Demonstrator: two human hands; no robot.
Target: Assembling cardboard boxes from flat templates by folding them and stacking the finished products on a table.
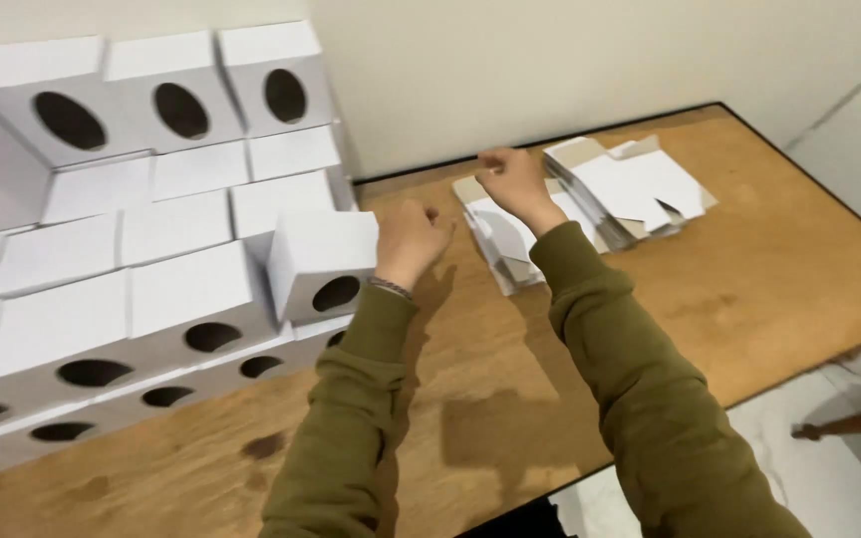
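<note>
Left hand [409,239] pressed against the side of a folded white box [322,264], fingers curled along its right edge, seating it at the end of a row in the stacked wall of boxes [132,249] on the left of the wooden worktop [749,289]. Box sitting with its oval cut-out facing forward, touching its neighbours on the left and below. Right hand [512,179] stretched further back, fingers bunched and pinching at the top edge of the nearer pile of flat blanks [498,239]; whether a single sheet is caught between the fingertips cannot be told. Second pile of flat blanks [635,189] lying just beyond, fanned slightly, near the wall. Step in hand, by the look of it: placing one finished box while reaching for fresh card. Next move likely calling for separation of a single blank from the pile, without dragging its neighbours, and release of the placed box without nudging the row out of line.
</note>
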